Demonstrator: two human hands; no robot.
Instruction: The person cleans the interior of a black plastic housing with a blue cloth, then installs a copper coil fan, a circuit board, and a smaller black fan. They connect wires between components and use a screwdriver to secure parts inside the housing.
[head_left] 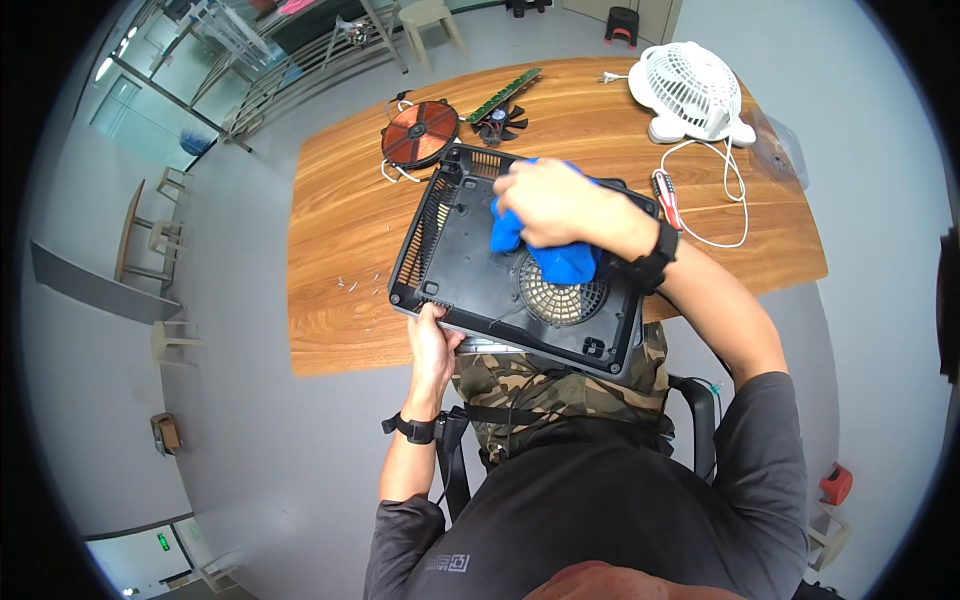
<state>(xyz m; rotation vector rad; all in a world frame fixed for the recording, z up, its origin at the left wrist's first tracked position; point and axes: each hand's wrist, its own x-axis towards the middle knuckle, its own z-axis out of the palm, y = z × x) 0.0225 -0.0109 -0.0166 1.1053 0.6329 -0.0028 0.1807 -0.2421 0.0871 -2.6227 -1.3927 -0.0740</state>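
The housing [460, 265] was black, its round grille [562, 303] yellowish cream; the cloth [568, 266] was bright blue; the table [335, 225] was warm brown, streaked with darker wood grain; the coil [410, 140] was coppery red-brown; the board [504, 95] was green; the small fan [512, 124] was black and the big fan [688, 88] white; the trousers [500, 385] bore green, tan, brown and black camouflage; the shirt [600, 500] was dark grey; the floor [300, 460] was pale grey.

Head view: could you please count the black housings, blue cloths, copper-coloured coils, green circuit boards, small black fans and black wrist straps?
Black housings: 1
Blue cloths: 1
Copper-coloured coils: 1
Green circuit boards: 1
Small black fans: 1
Black wrist straps: 2
Total: 7
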